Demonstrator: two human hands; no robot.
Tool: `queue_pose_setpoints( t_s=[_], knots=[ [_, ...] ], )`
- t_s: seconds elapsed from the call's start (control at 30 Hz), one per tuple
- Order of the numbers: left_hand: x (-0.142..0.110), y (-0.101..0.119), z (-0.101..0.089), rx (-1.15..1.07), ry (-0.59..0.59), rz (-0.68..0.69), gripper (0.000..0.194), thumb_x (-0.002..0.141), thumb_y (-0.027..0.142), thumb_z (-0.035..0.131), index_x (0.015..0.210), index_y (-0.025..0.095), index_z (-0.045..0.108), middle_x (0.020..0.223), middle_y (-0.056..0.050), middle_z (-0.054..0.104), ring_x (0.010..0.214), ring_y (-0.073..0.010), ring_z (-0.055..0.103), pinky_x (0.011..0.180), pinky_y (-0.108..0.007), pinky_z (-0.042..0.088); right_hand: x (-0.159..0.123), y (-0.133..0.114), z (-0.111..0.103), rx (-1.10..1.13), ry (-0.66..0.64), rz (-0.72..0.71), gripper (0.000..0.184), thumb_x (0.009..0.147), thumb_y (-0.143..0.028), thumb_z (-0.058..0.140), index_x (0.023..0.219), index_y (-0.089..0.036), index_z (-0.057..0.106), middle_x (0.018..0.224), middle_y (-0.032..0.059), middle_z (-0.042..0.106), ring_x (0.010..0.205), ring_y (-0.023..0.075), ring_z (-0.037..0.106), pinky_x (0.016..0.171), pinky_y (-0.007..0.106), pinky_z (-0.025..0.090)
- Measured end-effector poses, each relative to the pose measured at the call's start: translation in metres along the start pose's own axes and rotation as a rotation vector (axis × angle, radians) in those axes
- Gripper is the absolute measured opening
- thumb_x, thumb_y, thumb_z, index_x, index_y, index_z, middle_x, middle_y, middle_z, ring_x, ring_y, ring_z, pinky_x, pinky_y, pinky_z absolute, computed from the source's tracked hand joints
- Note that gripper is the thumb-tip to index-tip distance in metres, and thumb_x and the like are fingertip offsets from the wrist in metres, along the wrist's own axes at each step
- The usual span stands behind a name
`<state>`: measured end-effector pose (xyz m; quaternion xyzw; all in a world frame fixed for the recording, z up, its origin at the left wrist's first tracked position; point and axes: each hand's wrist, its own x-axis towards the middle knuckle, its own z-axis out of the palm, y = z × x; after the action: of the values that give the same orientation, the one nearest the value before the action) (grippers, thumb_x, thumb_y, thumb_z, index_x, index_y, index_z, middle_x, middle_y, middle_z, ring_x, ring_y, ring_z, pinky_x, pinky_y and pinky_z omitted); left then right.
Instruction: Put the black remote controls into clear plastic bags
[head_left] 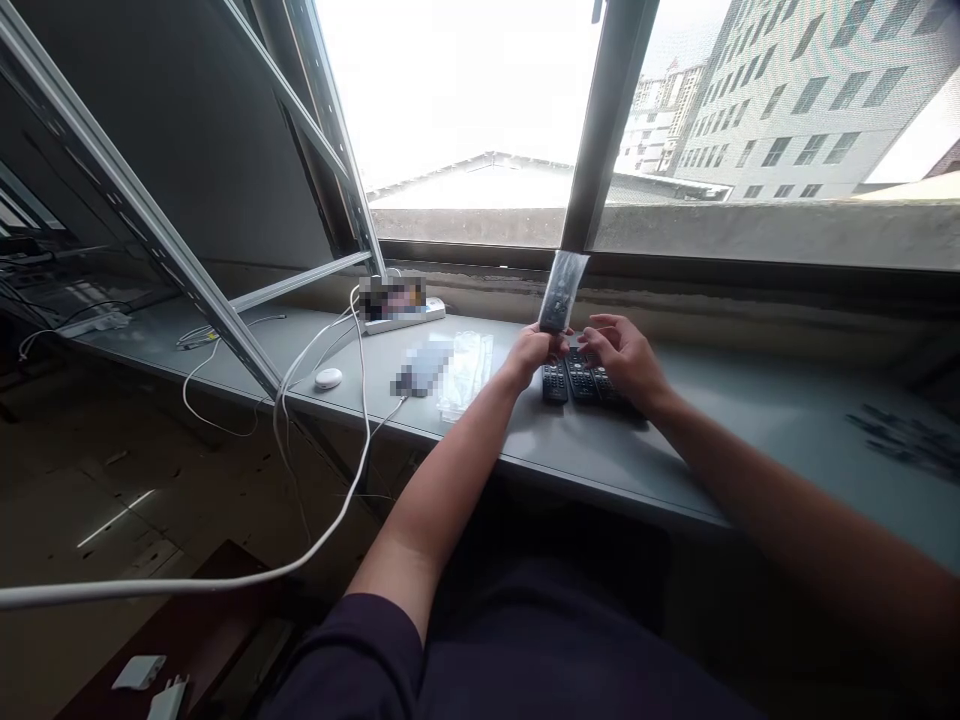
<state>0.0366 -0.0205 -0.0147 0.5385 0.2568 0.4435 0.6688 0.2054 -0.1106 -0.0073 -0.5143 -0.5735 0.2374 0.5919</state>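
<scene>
Left hand [534, 350] up in the middle of the desk [750, 420], and it's closed around the lower end of a wrapped remote [559, 298], gripping it nearly upright with a slight lean to the right! The clear plastic rises above the dark remote inside, its top end standing against the window frame [589, 150]. Over on the other side, the right hand [628, 362] hovers close by, fingers bent and loosely spread, thumb turned in towards the wrapped remote; whether a fingertip meets the plastic, you cannot tell from here.

Down below, a row of dark remotes [555, 384] lies side by side on the desk, button faces up, the right hand partly covering those at its right end. Just left of the left forearm, clear plastic bags [466, 375] lie flat, and right beside them sits a pixelated object [427, 366] near a white cable. Further left, a round white disc [328, 379]; behind, a white power strip [405, 316] with another pixelated patch over it. Away at the far right, a cluster of dark items [907, 438], too blurred to name, and at lower left, white adapters [139, 672] on a reddish-brown surface
</scene>
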Motion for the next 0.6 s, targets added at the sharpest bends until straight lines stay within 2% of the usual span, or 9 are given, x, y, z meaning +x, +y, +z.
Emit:
queue_pose_setpoints(
  t_s=[0.1, 0.17, 0.23, 0.37, 0.47, 0.6],
  knots=[
    [-0.001, -0.001, 0.001, 0.054, -0.042, 0.039, 0.015, 0.072, 0.015, 0.069, 0.083, 0.018, 0.079, 0.066, -0.004, 0.067, 0.061, -0.0141, 0.055, 0.060, -0.029, 0.036, 0.000, -0.002, 0.002, 0.055, -0.023, -0.030, 0.072, 0.091, -0.072, 0.089, 0.141, -0.025, 0.064, 0.119, 0.0098, 0.083, 0.112, 0.0319, 0.081, 0.082, 0.041, 0.072],
    [-0.001, -0.002, 0.002, 0.089, -0.058, 0.062, 0.007, 0.074, 0.016, 0.071, 0.077, 0.019, 0.077, 0.065, -0.004, 0.067, 0.059, -0.0136, 0.054, 0.059, -0.029, 0.036, -0.001, -0.006, 0.004, 0.094, -0.054, -0.051, 0.074, 0.090, -0.076, 0.089, 0.140, -0.026, 0.065, 0.121, 0.0091, 0.083, 0.114, 0.0308, 0.080, 0.091, 0.042, 0.071],
    [-0.001, -0.003, 0.002, 0.130, -0.082, 0.076, 0.007, 0.078, 0.019, 0.073, 0.071, 0.019, 0.073, 0.063, -0.004, 0.067, 0.057, -0.0129, 0.053, 0.058, -0.029, 0.035, -0.003, -0.011, 0.005, 0.130, -0.104, -0.064, 0.070, 0.089, -0.078, 0.090, 0.130, -0.026, 0.068, 0.114, 0.0075, 0.083, 0.106, 0.0290, 0.081, 0.093, 0.042, 0.069],
    [-0.003, -0.006, 0.003, 0.206, -0.167, 0.063, 0.025, 0.085, 0.027, 0.081, 0.066, 0.018, 0.068, 0.061, -0.004, 0.066, 0.056, -0.0109, 0.052, 0.057, -0.028, 0.034, -0.009, -0.022, 0.007, 0.108, -0.168, -0.068, 0.064, 0.083, -0.084, 0.091, 0.102, -0.028, 0.070, 0.087, 0.0043, 0.079, 0.081, 0.0266, 0.077, 0.082, 0.041, 0.067],
    [-0.004, -0.007, 0.004, 0.254, -0.197, 0.043, 0.024, 0.088, 0.032, 0.082, 0.073, 0.016, 0.072, 0.070, -0.005, 0.072, 0.060, -0.0108, 0.057, 0.058, -0.025, 0.036, -0.011, -0.024, 0.007, 0.038, -0.106, -0.089, 0.063, 0.082, -0.086, 0.090, 0.090, -0.027, 0.071, 0.076, 0.0032, 0.074, 0.074, 0.0257, 0.072, 0.075, 0.041, 0.064],
    [-0.003, -0.007, 0.003, 0.305, -0.202, 0.031, 0.022, 0.093, 0.033, 0.070, 0.094, 0.014, 0.081, 0.088, -0.009, 0.082, 0.079, -0.0158, 0.072, 0.059, -0.022, 0.041, -0.006, -0.016, 0.003, 0.014, 0.039, -0.075, 0.059, 0.087, -0.082, 0.086, 0.089, -0.024, 0.073, 0.082, 0.0040, 0.076, 0.077, 0.0251, 0.071, 0.076, 0.039, 0.063]
  ],
)
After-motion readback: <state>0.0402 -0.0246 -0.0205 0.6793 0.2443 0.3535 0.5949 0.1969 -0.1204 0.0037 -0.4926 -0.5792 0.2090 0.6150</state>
